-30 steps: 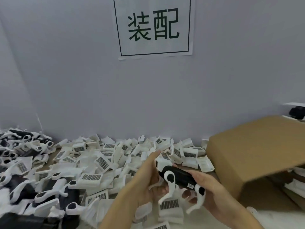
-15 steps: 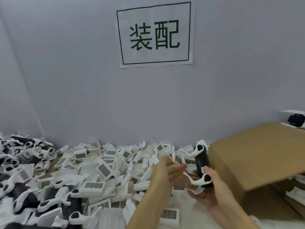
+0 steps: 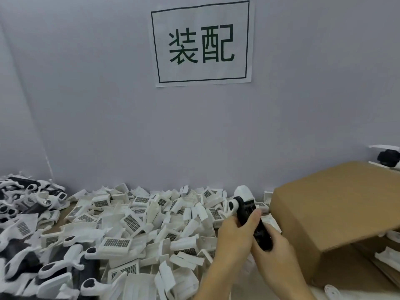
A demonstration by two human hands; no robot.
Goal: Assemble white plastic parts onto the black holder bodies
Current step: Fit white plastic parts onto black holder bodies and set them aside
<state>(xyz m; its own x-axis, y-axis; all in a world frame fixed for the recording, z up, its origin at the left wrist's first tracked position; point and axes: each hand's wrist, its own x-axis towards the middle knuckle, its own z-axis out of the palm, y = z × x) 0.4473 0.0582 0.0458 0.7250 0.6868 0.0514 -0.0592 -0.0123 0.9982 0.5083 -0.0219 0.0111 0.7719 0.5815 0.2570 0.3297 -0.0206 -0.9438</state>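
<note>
Head view: left hand (image 3: pixel 234 236) and right hand (image 3: pixel 273 249) clamp black holder body (image 3: pixel 256 224), 4 o'clock of white parts pile (image 3: pixel 138 226); likely light, rigid; grip mid-body.

Plastic, paper and cardboard on the bench.

The heap of white parts (image 3: pixel 134 226) looks like smooth, faintly glossy plastic; the black holder (image 3: pixel 255 226) is matt plastic. The box (image 3: pixel 337 215) is plain brown cardboard, dull and unprinted. The wall sign (image 3: pixel 202 43) is thin white paper.
</note>
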